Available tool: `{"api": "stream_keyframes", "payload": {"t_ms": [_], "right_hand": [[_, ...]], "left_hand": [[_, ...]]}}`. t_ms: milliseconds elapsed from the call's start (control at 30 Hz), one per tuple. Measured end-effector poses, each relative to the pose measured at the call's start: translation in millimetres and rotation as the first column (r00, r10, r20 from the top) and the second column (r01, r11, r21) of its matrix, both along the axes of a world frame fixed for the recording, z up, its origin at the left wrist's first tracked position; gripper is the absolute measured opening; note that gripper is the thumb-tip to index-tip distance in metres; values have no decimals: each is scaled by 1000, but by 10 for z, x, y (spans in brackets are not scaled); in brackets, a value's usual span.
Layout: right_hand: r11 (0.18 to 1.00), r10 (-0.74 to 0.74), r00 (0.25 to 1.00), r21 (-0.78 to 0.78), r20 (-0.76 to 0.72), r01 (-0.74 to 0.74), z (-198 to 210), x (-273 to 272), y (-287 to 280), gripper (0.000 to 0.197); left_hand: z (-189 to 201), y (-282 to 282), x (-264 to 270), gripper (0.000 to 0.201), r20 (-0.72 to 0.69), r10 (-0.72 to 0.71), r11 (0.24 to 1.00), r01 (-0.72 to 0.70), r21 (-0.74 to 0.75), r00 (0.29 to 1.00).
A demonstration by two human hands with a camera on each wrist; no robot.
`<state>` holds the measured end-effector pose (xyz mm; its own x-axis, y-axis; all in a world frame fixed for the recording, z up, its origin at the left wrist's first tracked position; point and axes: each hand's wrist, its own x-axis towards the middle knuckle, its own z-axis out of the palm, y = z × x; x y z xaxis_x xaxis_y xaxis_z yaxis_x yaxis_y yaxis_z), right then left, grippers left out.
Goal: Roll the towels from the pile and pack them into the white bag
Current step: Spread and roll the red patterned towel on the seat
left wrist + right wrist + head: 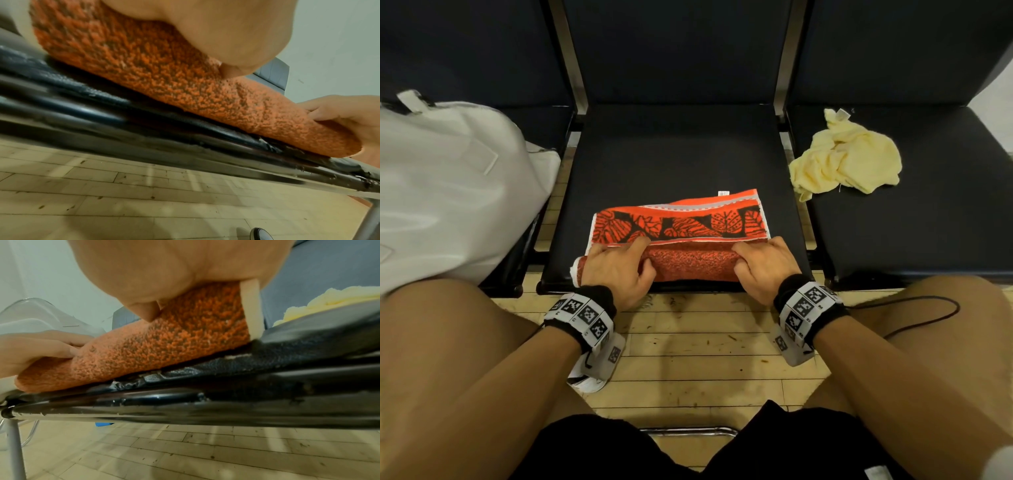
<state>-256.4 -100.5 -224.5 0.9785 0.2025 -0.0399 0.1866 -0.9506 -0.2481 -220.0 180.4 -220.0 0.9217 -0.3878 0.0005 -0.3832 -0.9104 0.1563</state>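
Head view, towel: the orange terry towel with a black leaf print (681, 228) lies on the middle black padded seat (674, 154), its rolled part along the seat's front edge and the flat printed tail stretching toward the backrest.
Head view, hands: the left hand (616, 270) curls over the roll's left end, the right hand (765, 267) over its right end; both grip it.
Head view, axis: the roll's long axis runs left to right, across both hands; the flat tail lies directly beyond the fingertips, so I judge the coming move is a push away from the body, both hands equally near.
Head view, destination: the white fabric bag (448, 178) rests on the left seat, nearer the left hand.
Head view, pile: a crumpled pale yellow towel (846, 157) sits on the right seat, well apart.
Left wrist view: the palm presses on the orange roll (164, 78) at the seat's front edge; the other hand holds the far end.
Right wrist view: thumb and palm clamp the roll (174, 340); a white hem shows at its end.
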Motion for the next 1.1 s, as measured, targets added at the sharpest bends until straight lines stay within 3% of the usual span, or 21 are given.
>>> {"api": "stream_keyframes", "payload": {"t_ms": [100, 267, 367, 500, 767, 933, 1100], "right_hand": [[998, -48, 998, 29, 37, 47, -17, 2, 12, 26], [999, 9, 960, 46, 279, -23, -59, 5, 23, 15], [996, 76, 971, 35, 225, -86, -40, -34, 69, 17], [996, 69, 997, -66, 47, -65, 3, -52, 84, 43], [999, 44, 996, -6, 79, -43, 33, -26, 70, 42], [1000, 13, 1000, 13, -7, -13, 62, -50, 76, 33], [1000, -4, 980, 27, 201, -1, 17, -22, 72, 16]], "left_hand": [[-55, 12, 15, 46, 13, -1, 1000, 1, 1, 1000], [-125, 9, 39, 29, 191, -69, 996, 79, -47, 979], [-123, -13, 14, 36, 150, -84, 996, 84, 6, 985], [-84, -21, -23, 51, 69, -102, 991, 96, 89, 992], [-33, -18, -5, 47, 109, -60, 998, 58, 26, 992], [15, -12, -23, 54, -4, -90, 996, 90, 9, 996], [-49, -6, 1, 34, 99, -77, 995, 82, -50, 992]]}}
